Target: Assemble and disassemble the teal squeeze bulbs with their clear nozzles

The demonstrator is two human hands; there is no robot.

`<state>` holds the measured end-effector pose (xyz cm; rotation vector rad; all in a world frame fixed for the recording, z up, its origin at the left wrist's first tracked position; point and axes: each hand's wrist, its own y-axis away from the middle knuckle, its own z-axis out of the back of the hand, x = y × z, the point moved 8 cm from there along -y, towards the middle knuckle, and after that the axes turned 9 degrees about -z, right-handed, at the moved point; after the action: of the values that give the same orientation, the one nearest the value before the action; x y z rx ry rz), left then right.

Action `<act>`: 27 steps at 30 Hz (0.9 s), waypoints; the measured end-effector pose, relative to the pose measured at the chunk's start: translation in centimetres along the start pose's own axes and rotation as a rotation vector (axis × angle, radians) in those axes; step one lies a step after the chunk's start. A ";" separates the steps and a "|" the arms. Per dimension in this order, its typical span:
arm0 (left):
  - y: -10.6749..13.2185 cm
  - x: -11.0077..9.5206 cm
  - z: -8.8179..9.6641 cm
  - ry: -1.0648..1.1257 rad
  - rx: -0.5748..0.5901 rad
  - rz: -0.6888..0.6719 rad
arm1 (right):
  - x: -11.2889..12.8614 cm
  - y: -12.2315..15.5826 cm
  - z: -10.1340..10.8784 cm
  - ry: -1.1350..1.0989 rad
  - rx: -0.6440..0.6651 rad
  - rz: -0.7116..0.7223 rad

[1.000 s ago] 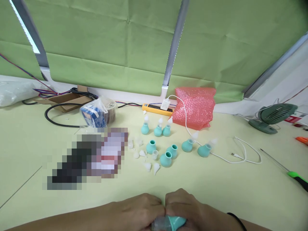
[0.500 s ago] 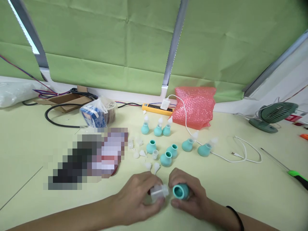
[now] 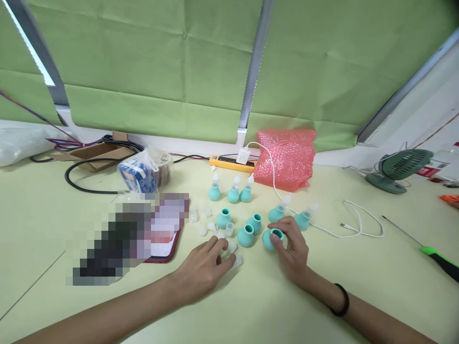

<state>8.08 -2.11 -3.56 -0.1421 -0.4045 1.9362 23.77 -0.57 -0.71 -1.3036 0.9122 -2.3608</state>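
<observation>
My right hand [image 3: 292,251] rests on the table with its fingers around a teal rubber bulb [image 3: 270,238] that stands upright, mouth up. My left hand [image 3: 204,267] lies on the table with its fingertips closed on a small clear plastic tip [image 3: 236,260], among several loose clear tips [image 3: 215,228]. Just beyond stand other open teal bulbs [image 3: 246,236]. Further back stand three bulbs with tips fitted [image 3: 233,191], and two more lie on their sides [image 3: 303,219].
A pixelated object [image 3: 132,239] lies at the left. A pink bubble-wrap bag [image 3: 287,157], yellow power strip [image 3: 233,163], white cable [image 3: 351,224], plastic-wrapped package [image 3: 145,169], green fan [image 3: 396,167] and green-handled screwdriver [image 3: 433,255] ring the work area.
Both hands moved away from me toward the group of parts. The clear tip and teal bulb were pulled apart; the bulb now stands on the table, the tip is lowered among the loose tips.
</observation>
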 end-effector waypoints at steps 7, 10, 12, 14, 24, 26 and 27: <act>-0.1 -1.5 2.0 0.143 -0.092 -0.126 | -1.0 -0.2 -1.7 0.080 0.136 -0.129; -0.3 -3.1 1.8 0.168 0.003 -0.231 | -0.6 0.0 -1.6 0.085 0.127 -0.114; -0.3 -3.3 1.7 0.161 0.022 -0.201 | -0.4 0.1 -1.5 0.083 0.130 -0.100; -0.3 -2.8 1.5 0.140 0.003 -0.114 | -0.1 0.2 -1.4 0.080 0.136 -0.084; 0.5 0.0 1.4 0.034 -0.111 0.122 | 0.8 0.0 -1.3 0.085 0.121 -0.058; 0.6 -0.3 2.3 0.028 -0.162 0.088 | 1.0 -0.1 -1.1 0.101 0.116 -0.056; 0.6 -0.7 2.8 0.024 -0.193 0.046 | 1.1 -0.2 -1.0 0.109 0.110 -0.052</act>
<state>6.98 -3.55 -1.20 -0.3019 -0.5763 1.9365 22.37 -0.66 -0.25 -1.1800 0.7743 -2.5046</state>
